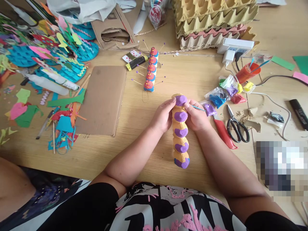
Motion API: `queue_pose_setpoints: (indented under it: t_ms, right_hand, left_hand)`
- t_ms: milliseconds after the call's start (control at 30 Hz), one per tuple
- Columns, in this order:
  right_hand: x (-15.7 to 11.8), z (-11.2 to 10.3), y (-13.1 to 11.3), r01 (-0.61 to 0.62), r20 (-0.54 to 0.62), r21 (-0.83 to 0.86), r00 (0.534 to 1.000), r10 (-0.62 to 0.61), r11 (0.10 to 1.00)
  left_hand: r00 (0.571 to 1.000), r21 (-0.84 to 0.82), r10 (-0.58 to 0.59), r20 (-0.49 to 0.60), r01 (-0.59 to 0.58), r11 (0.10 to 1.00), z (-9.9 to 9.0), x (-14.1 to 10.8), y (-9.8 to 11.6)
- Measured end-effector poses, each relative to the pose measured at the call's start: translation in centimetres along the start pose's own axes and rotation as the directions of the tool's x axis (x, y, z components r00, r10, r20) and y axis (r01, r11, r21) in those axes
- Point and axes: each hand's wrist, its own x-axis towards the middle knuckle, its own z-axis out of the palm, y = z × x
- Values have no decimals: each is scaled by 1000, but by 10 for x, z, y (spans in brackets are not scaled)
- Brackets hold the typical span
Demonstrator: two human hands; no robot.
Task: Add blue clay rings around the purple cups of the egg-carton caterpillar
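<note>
Two bare hands share one bumpy strip (180, 125) just right of the center of the frame, its far end level with the fingertips and its near end pointing toward the wearer's printed shirt (178, 208). The left hand (163, 116) has its grip closed on the strip's left edge near the top; the right hand (197, 116) grasps the opposite edge, its thumb by the uppermost purple patch, with a thin blue stick (198, 108) jutting out from that hand toward the right. Five purple patches (the lowest edged with a touch of blue) run down the yellow-tan strip, which is held over the wooden desk (137, 147).

Beyond the hands, at upper center, stands a row of red-and-blue figures (150, 76) with smiling faces and thin, purple-tipped sticks spreading to both sides. A sheet of cardboard (103, 99) lies left of center, beside colored paper scraps (64, 123). Blue bases bearing bright paper cutouts (69, 57) crowd the upper left, while stacked egg trays (214, 19) fill the upper right.

Right of the hands, small bags of colored clay-like material (218, 100) lie near an orange-red cup (247, 73). Below them, black-handled scissors (237, 126) rest just beside a red-handled cutter (223, 131).
</note>
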Motion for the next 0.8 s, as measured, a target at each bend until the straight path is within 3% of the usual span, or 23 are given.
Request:
queue_pose_setpoints:
  t_ms: [167,800]
  right_hand:
    - [0,0,3,16,-17,-37,1000,-16,999]
    - [-3,4,-1,-7,-39,-17,999,7,1000]
  left_hand:
    - [998,5,-28,-55,29,1000,4,-1,0]
    - [997,-123,-52,-56,45,991,8,-1,-7]
